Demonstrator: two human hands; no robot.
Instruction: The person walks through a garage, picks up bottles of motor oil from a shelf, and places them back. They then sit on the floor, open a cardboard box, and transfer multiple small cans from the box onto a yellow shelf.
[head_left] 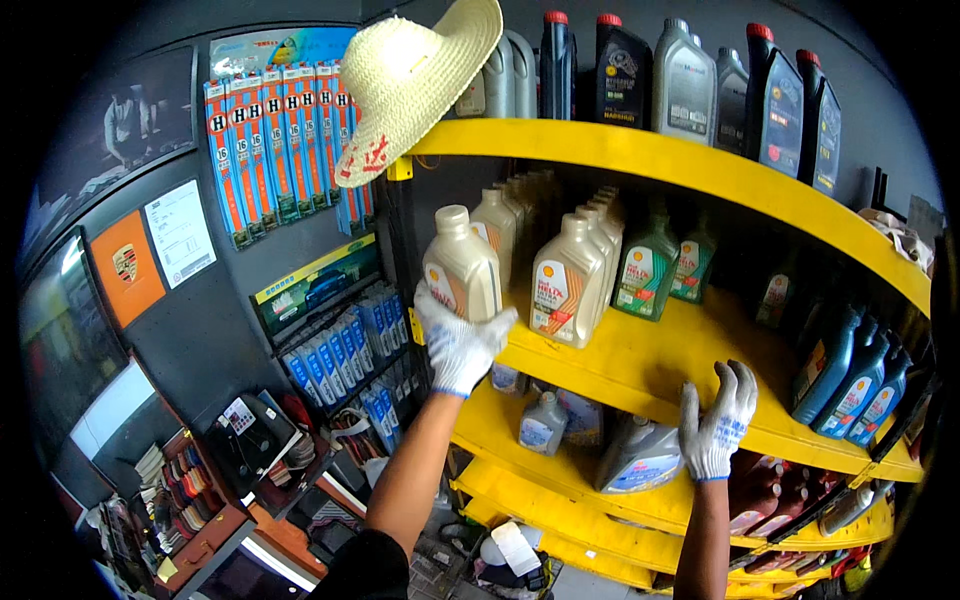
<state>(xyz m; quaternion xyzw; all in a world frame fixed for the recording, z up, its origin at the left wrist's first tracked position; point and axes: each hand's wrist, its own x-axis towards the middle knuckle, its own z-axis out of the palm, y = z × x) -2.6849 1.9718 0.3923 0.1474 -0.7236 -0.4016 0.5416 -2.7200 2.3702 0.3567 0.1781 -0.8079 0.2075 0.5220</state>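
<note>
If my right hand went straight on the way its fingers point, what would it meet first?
Probably the yellow shelf that holds the gold bottles, though how high your right hand sits against it is unclear.

Smooth, glossy here, the pale-gold shouldered plastic bottle (462, 262); matt, the white knitted cloth gloves (462, 345); rough, the cream wide-brimmed straw hat (405, 80)!

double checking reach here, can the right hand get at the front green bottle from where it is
Probably yes: the right hand looks empty and open, and only bare yellow shelf shows between it and the front green bottle.
</note>
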